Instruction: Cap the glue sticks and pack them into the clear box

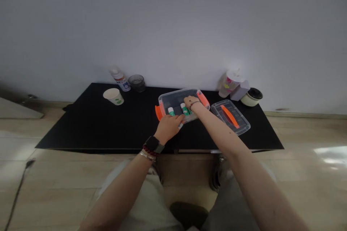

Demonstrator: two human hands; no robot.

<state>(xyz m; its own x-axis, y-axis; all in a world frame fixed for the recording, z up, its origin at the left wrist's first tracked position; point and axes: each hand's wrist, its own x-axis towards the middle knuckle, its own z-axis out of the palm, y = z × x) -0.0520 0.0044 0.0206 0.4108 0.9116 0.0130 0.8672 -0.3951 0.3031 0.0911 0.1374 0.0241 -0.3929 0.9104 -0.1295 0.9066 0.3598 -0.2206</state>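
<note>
A clear plastic box [171,96] with orange latches sits open near the middle of the black table. Inside it lie green tubes with white caps, one [171,111] at the left and another [184,109] near the centre. My left hand [168,127] rests at the box's front left edge, closed, with something small and white by its fingertips. My right hand [191,102] reaches into the box with its fingers curled down; whatever it holds is hidden. The clear lid [219,109] with an orange handle lies right of the box.
On the black table [81,122] stand a paper cup [114,96], a spray bottle [121,80] and a dark glass bowl [137,83] at the left. A lidded tumbler [228,85], a pale box [240,91] and a cream pot [249,99] stand back right, before the wall.
</note>
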